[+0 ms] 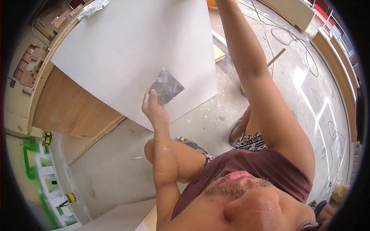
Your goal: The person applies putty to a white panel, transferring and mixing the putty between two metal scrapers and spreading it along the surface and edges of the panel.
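My left hand [155, 106] is closed on a thin square dark plate [168, 91] smeared with white, the thumb lying on its near face. Both are over the lower part of a large white sheet panel [131, 42], whose corner points toward me. Whether the plate touches the panel I cannot tell. White marks streak my left forearm. My right arm stretches far forward along the panel's right side, and its hand is beyond the upper edge of the picture. Close to where that arm leaves the picture, part of an orange object [211, 3] shows.
A curved brown wooden piece [73, 106] stands left of the panel. Crumpled white material [93, 8] lies at its far left. Cables [289, 36] and a wooden strip [276, 57] are on the concrete floor at right, with pale flakes. A yellow-black tool [70, 198] is at lower left.
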Tool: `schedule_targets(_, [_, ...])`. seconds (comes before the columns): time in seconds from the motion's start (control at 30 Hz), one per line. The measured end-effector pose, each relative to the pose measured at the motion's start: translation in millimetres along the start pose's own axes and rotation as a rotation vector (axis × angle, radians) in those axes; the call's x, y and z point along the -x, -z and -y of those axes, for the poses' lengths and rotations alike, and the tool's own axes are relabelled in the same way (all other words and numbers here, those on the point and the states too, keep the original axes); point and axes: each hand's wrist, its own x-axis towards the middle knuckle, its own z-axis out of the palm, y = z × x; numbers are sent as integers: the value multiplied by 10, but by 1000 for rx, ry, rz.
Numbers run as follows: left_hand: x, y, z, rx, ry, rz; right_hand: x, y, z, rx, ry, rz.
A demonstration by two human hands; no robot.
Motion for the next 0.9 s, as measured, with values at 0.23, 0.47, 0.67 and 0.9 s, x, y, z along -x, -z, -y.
schedule_targets(0.23, [1,102,-4,-5,-9,-14,199,-161,279,26,-10,10])
schedule_targets(0.47, [-18,52,33,-11,21,13,675,-352,467,223,243,29])
schedule_targets(0.67, [20,-21,-3,13,16,42,268,-129,199,114,97,-55])
schedule_targets(0.9, [0,34,62,57,34,-13,801,-683,812,255,190,7])
